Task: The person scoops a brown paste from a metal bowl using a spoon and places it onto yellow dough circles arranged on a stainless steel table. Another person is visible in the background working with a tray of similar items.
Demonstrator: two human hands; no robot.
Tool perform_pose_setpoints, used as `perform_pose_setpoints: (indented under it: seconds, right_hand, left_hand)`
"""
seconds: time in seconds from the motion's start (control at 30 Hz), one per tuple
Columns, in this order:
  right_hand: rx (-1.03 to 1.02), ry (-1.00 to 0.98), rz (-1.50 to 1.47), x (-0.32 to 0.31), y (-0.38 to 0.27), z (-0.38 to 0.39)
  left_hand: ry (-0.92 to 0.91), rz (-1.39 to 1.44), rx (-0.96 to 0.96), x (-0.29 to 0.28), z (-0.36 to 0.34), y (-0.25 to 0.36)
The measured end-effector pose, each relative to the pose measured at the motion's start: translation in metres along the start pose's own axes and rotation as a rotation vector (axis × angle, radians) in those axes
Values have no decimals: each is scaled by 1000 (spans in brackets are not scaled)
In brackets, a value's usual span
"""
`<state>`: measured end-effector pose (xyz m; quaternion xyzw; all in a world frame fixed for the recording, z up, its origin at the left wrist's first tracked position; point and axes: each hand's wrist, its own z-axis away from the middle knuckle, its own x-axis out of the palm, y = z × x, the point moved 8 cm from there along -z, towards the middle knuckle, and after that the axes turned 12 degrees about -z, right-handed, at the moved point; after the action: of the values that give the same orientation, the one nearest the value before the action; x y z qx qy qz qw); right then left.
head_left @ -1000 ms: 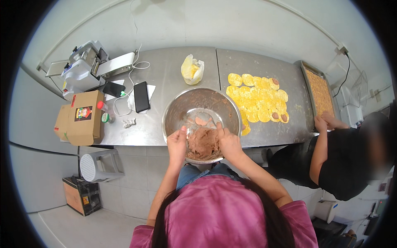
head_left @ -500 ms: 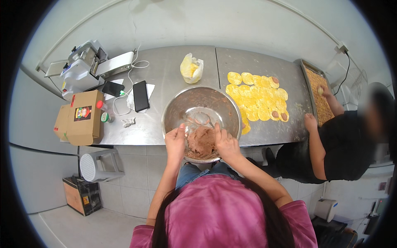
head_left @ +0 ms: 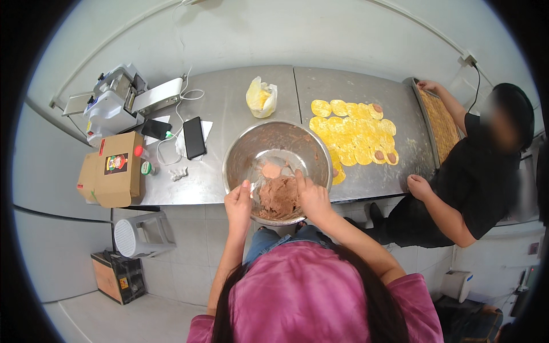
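Observation:
A large steel bowl (head_left: 246,147) at the bench's front edge holds reddish-brown paste (head_left: 277,200). My left hand (head_left: 238,203) pinches a small, pale, shiny thing at the bowl's left, too unclear to name. Over the bowl's right part, my right hand (head_left: 313,197) has its fingers closed on a spoon, whose head (head_left: 270,169) carries pinkish paste in the bowl. Right of the bowl lie many overlapping yellow rounds (head_left: 354,137), a few bearing brown dabs. A plastic bag (head_left: 262,97) with yellow contents stands behind the bowl.
On the steel bench (head_left: 326,86) are a white machine (head_left: 111,114), phone (head_left: 194,137), cables, cardboard box (head_left: 103,171) and small jars (head_left: 146,167). A co-worker (head_left: 463,183) in black works at a filled tray (head_left: 440,126) on the right. A stool (head_left: 128,237) stands below, left.
My left hand has shifted slightly down and left. The co-worker has leaned in, one hand moving to the tray's far end, the other toward the bench's front. The view has shifted slightly.

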<state>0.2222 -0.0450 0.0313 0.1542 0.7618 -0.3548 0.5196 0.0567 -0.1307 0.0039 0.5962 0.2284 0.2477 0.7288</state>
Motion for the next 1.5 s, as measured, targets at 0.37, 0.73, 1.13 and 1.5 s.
perform_pose_setpoints:
  seconds: [0.37,0.73,1.13,1.5]
  right_hand:
    - [322,-225,-676,16,37,-21]
    - [299,-166,-351,-1,4,-3]
    - [-71,1,243,2,-8,6]
    - [17,-43,114,4,5,3]
  left_hand:
    - [10,-792,509,13,3,44]
    - [168,-1100,612,46,-6,51]
    - [-139,-544,-45,14,-62,-20]
    - [-156,-227,-79,13,-37,7]
